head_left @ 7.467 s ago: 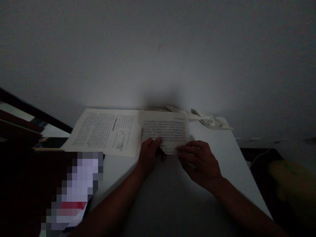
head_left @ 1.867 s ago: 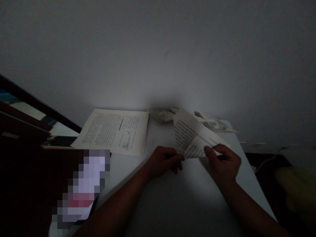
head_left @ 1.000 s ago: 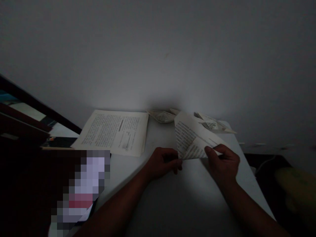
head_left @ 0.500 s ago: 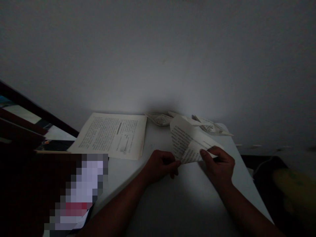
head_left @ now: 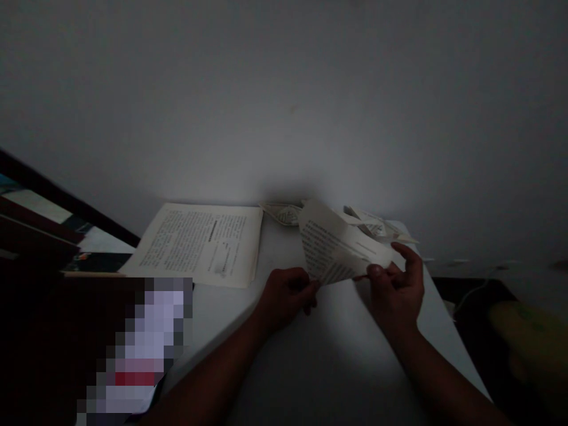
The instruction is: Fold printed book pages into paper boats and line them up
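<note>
Head view, dim light: left hand (head_left: 288, 296) pinched the bottom corner of the folded printed sheet (head_left: 331, 245), held over the white table (head_left: 279, 251), folded paper shapes (head_left: 284, 214) behind; right hand (head_left: 398, 294) kept its thumb on the sheet's lower right edge; its forefinger, a moment earlier bent near that thumb, had spread away; I judged this a regrip, the folding probably unfinished.

The folded sheet (head_left: 331, 242) looks like thin matt paper, the tabletop (head_left: 281, 249) smooth, the wall (head_left: 284, 106) matt
</note>
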